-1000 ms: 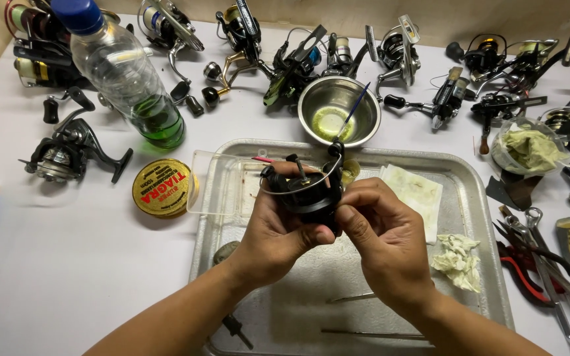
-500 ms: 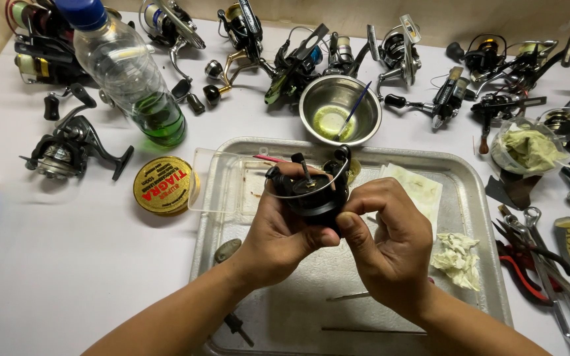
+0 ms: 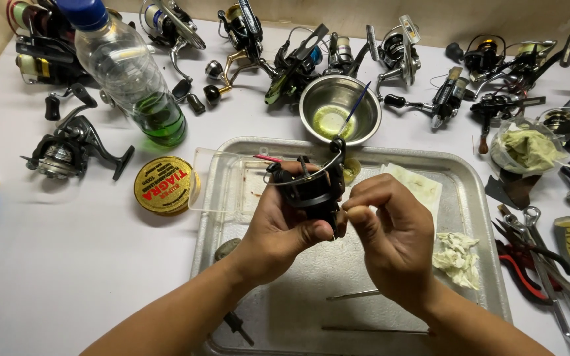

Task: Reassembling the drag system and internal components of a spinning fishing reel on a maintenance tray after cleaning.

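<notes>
You grip the black spinning reel [image 3: 308, 188] in your left hand [image 3: 282, 227] above the metal tray [image 3: 476, 198]; your right hand [image 3: 390, 240] fingers pinch at its underside, reassembly seemingly unfinished.

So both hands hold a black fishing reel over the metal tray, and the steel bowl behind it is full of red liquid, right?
Not quite. The head view shows the left hand and right hand at the black fishing reel over the metal tray, but the steel bowl holds a little yellowish-green liquid, not red.

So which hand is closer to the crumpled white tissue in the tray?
Right. The right hand sits just left of the crumpled tissue; the left hand is farther left, holding the black reel.
</notes>
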